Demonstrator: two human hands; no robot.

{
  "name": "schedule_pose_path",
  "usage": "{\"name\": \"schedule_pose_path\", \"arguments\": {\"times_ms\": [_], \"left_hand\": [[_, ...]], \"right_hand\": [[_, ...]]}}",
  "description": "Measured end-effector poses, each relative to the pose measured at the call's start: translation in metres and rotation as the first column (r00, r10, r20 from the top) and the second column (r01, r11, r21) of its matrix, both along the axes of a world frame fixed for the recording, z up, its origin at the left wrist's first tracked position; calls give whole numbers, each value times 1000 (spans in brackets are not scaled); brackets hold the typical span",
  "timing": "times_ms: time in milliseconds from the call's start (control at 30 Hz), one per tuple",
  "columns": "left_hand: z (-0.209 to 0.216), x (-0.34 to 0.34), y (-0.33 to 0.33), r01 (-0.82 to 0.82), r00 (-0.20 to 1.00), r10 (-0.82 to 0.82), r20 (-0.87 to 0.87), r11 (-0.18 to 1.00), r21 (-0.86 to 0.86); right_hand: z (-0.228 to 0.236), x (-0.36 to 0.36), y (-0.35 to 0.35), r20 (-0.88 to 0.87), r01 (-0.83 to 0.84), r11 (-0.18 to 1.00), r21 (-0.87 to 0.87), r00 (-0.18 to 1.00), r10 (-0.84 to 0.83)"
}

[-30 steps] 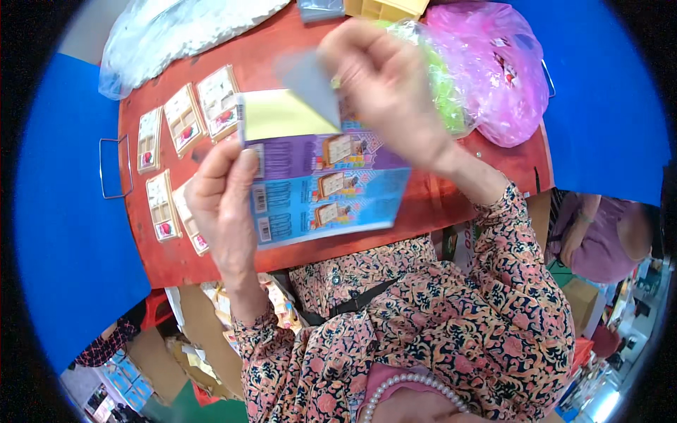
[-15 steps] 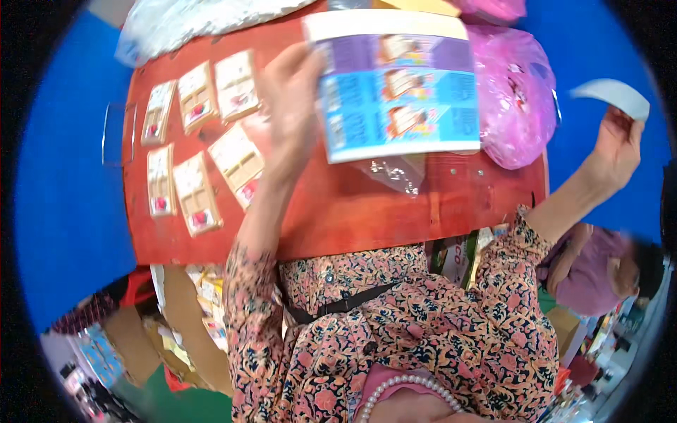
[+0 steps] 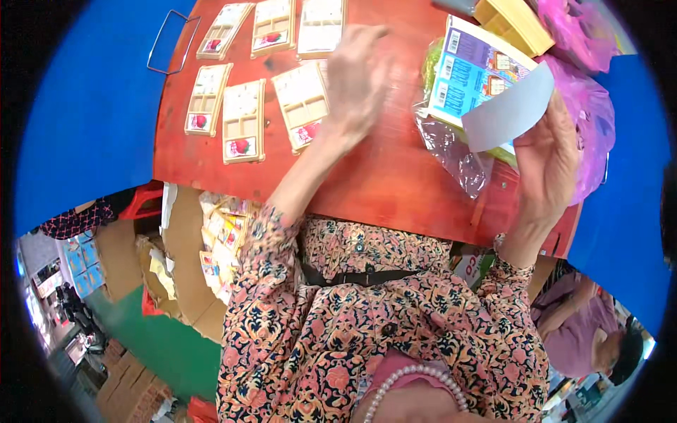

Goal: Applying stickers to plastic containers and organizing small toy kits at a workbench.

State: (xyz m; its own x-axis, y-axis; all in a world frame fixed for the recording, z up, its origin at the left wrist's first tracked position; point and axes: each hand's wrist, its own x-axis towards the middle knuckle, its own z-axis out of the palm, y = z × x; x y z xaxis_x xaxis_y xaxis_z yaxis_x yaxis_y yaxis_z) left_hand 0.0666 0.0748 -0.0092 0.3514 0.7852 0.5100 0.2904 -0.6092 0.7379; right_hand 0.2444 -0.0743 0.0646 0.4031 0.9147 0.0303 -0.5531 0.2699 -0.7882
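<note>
My right hand (image 3: 546,158) is closed on a curled strip of white paper (image 3: 509,114), held by its end at the table's right side. Partly behind the strip, a blue and purple printed sheet (image 3: 462,65) lies on a clear plastic bag (image 3: 451,144). My left hand (image 3: 358,88) is over the table's middle, smeared by motion, so its fingers cannot be read. Beside it are several small cream trays (image 3: 243,120) in two rows, each with compartments and most with a strawberry picture at the near end. The tray nearest my left hand (image 3: 302,106) is partly behind it.
The red table (image 3: 352,190) has pink plastic bags (image 3: 596,134) and a stack of yellow trays (image 3: 513,27) at the right. A wire handle (image 3: 173,42) stands out at the left. Below is an open cardboard box (image 3: 187,261) of packets. Another person (image 3: 575,324) sits at lower right.
The printed sheet has gone from my left hand onto the plastic bag at the right. My left hand moved toward the trays. My right hand brought the white strip inward over the table.
</note>
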Motion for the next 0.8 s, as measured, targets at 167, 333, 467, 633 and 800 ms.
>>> {"name": "schedule_pose_path", "arguments": {"times_ms": [167, 333, 467, 633, 800], "left_hand": [[-15, -82, -10, -186, 894, 192, -404, 981, 55], [-49, -96, -16, -110, 755, 96, -649, 994, 18], [-54, -102, -23, -42, 707, 90, -702, 996, 85], [-49, -109, -52, 9, 719, 34, -694, 998, 58], [-26, -116, -63, -49, 882, 15, -471, 997, -60]], "right_hand": [[15, -31, 8, -60, -10, 995, -95, 998, 4], [32, -65, 11, -92, -242, 964, -113, 968, 232], [27, -84, 5, -134, -383, 917, -115, 920, 367], [16, -97, 9, -175, -442, 886, -142, 892, 417], [11, -103, 20, 214, -223, 949, -223, 939, 271]]}}
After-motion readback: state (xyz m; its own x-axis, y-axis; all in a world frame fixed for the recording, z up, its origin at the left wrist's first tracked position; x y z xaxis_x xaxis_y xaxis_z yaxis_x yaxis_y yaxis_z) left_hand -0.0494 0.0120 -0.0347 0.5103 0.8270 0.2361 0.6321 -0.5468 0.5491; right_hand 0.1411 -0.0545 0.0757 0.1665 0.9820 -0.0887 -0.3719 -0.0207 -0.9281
